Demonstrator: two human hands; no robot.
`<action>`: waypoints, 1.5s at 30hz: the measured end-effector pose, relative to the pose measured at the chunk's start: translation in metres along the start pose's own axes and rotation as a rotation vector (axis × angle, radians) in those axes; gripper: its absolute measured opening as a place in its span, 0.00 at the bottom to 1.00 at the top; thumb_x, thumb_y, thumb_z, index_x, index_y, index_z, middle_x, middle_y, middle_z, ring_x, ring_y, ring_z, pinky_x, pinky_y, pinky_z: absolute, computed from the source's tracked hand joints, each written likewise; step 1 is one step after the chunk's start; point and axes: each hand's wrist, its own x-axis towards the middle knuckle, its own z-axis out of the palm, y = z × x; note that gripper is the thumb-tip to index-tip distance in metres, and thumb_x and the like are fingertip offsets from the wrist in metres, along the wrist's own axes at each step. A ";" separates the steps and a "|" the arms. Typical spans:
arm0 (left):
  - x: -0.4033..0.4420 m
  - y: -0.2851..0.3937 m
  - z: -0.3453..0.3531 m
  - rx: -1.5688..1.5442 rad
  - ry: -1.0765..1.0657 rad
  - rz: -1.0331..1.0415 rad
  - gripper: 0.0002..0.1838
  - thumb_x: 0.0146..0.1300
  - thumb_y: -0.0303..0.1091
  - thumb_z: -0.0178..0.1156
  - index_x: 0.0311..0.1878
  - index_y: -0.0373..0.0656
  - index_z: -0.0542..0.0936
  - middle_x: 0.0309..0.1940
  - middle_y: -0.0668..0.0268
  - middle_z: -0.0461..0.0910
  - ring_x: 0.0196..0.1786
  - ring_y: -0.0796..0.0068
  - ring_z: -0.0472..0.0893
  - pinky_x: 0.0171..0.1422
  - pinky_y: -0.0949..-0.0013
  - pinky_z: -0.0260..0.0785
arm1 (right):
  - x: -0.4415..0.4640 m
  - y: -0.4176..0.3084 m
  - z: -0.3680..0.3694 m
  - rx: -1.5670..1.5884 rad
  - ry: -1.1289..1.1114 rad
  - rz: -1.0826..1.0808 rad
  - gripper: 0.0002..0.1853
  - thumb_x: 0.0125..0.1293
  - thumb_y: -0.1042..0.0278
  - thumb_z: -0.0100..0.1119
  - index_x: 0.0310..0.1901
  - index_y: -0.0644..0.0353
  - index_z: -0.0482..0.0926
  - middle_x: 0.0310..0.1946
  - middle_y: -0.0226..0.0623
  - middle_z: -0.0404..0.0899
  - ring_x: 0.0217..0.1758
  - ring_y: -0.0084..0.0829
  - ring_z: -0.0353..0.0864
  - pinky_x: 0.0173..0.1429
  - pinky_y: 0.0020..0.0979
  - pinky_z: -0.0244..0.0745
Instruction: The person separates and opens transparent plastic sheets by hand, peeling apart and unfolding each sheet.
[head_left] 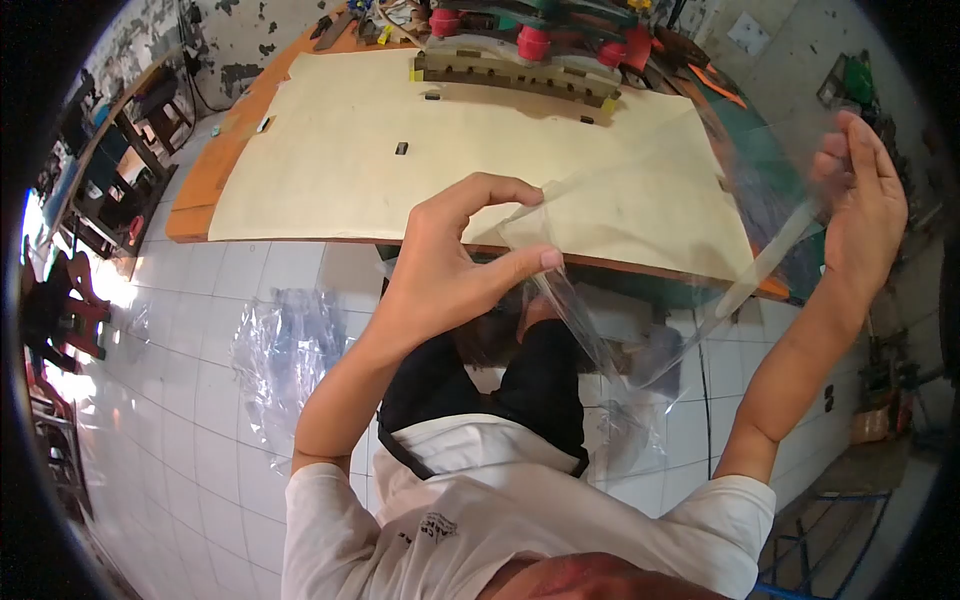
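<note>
A clear plastic sheet [766, 266] is stretched in the air between my two hands, over the front right of the table. My left hand [455, 245] is at one corner of it, thumb and forefinger spread apart in a C shape, with the film by the fingertips. On the right, my right hand [862, 205] is raised with its fingers curled on the sheet's other end; the fingertips are slightly blurred. Part of the film hangs down in front of my legs. Because it is see-through, its full outline is hard to make out.
A cream board [330, 150] covers much of the orange table [195, 205]. At the back stands a machine with a slotted bar [515, 82] and red knobs [533, 43]. Small dark blocks [401, 148] lie on the board. Crumpled clear plastic [290, 360] lies on the tiled floor.
</note>
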 end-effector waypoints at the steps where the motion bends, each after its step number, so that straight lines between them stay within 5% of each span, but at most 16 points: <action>1: -0.001 -0.002 0.003 -0.003 0.003 -0.001 0.22 0.52 0.29 0.74 0.50 0.34 0.80 0.50 0.57 0.82 0.58 0.67 0.79 0.69 0.64 0.66 | -0.001 -0.005 -0.001 -0.022 0.014 -0.020 0.14 0.70 0.62 0.61 0.49 0.64 0.83 0.35 0.33 0.83 0.31 0.21 0.81 0.39 0.23 0.78; 9: -0.001 0.002 0.013 -0.061 0.079 0.014 0.16 0.55 0.24 0.71 0.47 0.33 0.82 0.48 0.58 0.82 0.54 0.69 0.80 0.64 0.67 0.69 | 0.005 -0.028 -0.001 -0.068 0.087 -0.202 0.14 0.71 0.63 0.60 0.50 0.65 0.83 0.38 0.35 0.84 0.35 0.22 0.81 0.42 0.23 0.77; 22: -0.003 0.002 0.013 -0.065 -0.006 0.032 0.08 0.57 0.20 0.67 0.41 0.35 0.86 0.46 0.56 0.84 0.52 0.68 0.82 0.60 0.68 0.71 | 0.016 -0.010 -0.015 -0.171 -0.052 -0.159 0.15 0.70 0.62 0.62 0.50 0.63 0.83 0.35 0.33 0.83 0.33 0.21 0.79 0.40 0.24 0.73; 28: -0.005 0.010 0.006 -0.078 0.031 0.144 0.05 0.63 0.20 0.61 0.41 0.33 0.84 0.50 0.51 0.83 0.56 0.67 0.81 0.62 0.67 0.70 | 0.007 0.016 -0.019 -0.030 -0.029 0.022 0.15 0.69 0.62 0.63 0.49 0.66 0.82 0.34 0.33 0.82 0.31 0.23 0.79 0.38 0.24 0.74; 33: -0.011 0.026 -0.004 -0.262 0.083 -0.102 0.10 0.72 0.27 0.53 0.48 0.29 0.78 0.51 0.52 0.83 0.55 0.72 0.79 0.61 0.68 0.69 | -0.029 0.034 -0.003 0.106 0.103 0.199 0.15 0.70 0.62 0.62 0.48 0.66 0.81 0.33 0.33 0.81 0.31 0.22 0.79 0.38 0.24 0.75; 38: -0.014 0.010 -0.008 -0.281 0.128 -0.041 0.12 0.75 0.30 0.50 0.49 0.31 0.77 0.46 0.57 0.84 0.50 0.76 0.79 0.60 0.70 0.68 | -0.060 0.056 0.012 0.219 0.149 0.227 0.15 0.71 0.60 0.61 0.47 0.66 0.80 0.32 0.36 0.82 0.25 0.23 0.79 0.33 0.26 0.77; 44: -0.018 0.013 -0.016 -0.193 0.189 -0.201 0.11 0.75 0.31 0.49 0.53 0.35 0.75 0.36 0.62 0.83 0.34 0.84 0.79 0.32 0.81 0.70 | -0.086 0.076 0.027 0.236 0.185 0.297 0.14 0.71 0.61 0.60 0.45 0.66 0.80 0.30 0.36 0.81 0.24 0.24 0.79 0.31 0.26 0.76; 45: -0.018 0.013 -0.017 -0.198 0.209 -0.191 0.12 0.75 0.32 0.50 0.54 0.34 0.75 0.33 0.62 0.82 0.36 0.79 0.80 0.40 0.77 0.70 | -0.089 0.079 0.029 0.239 0.183 0.302 0.14 0.71 0.61 0.60 0.45 0.66 0.80 0.30 0.36 0.81 0.24 0.24 0.79 0.31 0.26 0.76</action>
